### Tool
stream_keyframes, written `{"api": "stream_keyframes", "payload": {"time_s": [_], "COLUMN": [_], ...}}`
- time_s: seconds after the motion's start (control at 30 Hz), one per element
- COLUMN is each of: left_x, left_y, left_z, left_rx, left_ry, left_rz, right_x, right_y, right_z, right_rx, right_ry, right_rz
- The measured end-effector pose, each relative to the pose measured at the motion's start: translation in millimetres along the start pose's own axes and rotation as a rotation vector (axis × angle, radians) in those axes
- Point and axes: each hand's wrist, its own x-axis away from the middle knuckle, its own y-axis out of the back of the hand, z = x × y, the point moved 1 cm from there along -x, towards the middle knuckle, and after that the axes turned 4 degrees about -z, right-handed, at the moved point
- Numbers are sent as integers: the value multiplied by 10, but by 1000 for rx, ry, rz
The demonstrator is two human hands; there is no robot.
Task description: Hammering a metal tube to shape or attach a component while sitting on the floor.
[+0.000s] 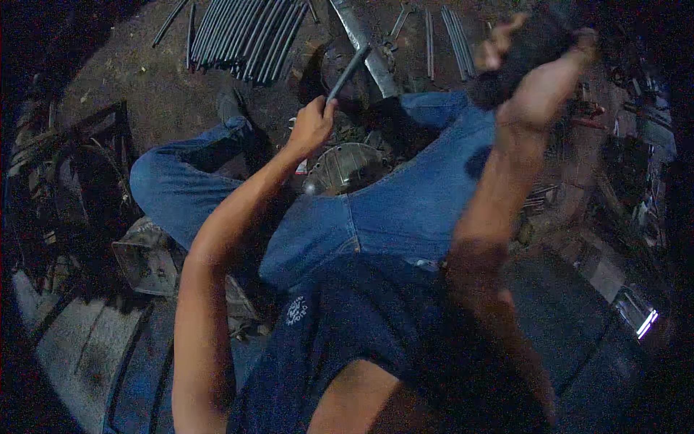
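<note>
Nearest the camera, a dark navy fabric shirt fills the lower middle. The slim grey metal rod slants up from the left hand, which is closed round its lower end, above the brown floor. The right hand is raised at upper right with a dark blocky shape; blur hides its grip, so I cannot tell it. A rounded dull-grey metal piece sits between legs in blue denim jeans. Beyond lie a long silvery metal strip and, left of it, a row of grey rods.
</note>
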Motion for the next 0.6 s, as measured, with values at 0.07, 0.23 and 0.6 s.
{"api": "stream_keyframes", "payload": {"time_s": [0.07, 0.23, 0.6], "left_x": [-7, -5, -41], "left_y": [-11, -45, -107], "left_z": [7, 46, 93], "left_rx": [-9, 33, 34], "left_ry": [-17, -12, -20], "left_rz": [0, -5, 10], "right_x": [-69, 146, 393], "right_y": [-90, -393, 208], "right_z": [147, -968, -1595], "right_rx": [53, 123, 126], "right_ry": [173, -160, -706], "right_rz": [-90, -10, 27]}}
